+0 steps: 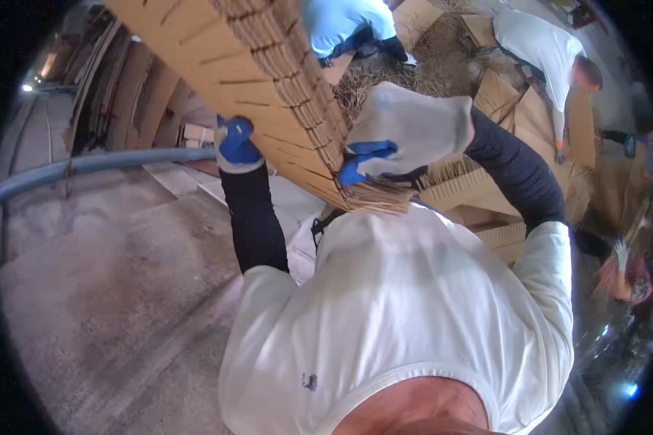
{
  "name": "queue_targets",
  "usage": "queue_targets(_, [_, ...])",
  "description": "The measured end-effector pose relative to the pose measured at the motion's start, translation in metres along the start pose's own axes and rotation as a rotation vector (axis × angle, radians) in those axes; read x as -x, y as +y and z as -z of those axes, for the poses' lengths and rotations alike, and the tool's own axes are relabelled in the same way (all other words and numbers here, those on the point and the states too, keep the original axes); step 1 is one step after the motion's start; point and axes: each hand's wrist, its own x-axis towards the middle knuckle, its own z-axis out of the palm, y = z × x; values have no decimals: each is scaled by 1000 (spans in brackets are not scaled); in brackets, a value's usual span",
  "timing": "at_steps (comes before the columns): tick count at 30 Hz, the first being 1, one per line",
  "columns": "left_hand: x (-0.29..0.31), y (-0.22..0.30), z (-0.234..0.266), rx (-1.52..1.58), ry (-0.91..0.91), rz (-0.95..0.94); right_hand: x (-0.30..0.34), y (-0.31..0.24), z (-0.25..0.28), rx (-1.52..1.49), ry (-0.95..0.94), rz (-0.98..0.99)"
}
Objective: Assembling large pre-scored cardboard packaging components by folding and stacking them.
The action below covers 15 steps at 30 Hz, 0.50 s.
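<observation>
Slotted cardboard stack (214, 61) is held up before the chest, its upper end cut off by the view's top edge.
Its left edge is gripped by the left hand (237, 143), partly hidden; layered edges are touched by the right hand's (410, 130) curled fingers, though a full grip cannot be made out. The long axis is slanted from upper left to lower right, chestward.
</observation>
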Motion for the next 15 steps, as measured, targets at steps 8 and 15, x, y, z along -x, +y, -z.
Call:
queue_targets(8, [-42, -21, 60, 366, -475, 77, -6, -17, -26, -434, 191, 96])
queue_targets(15, [-10, 16, -69, -212, 98, -178, 5, -11, -15, 229, 313, -170])
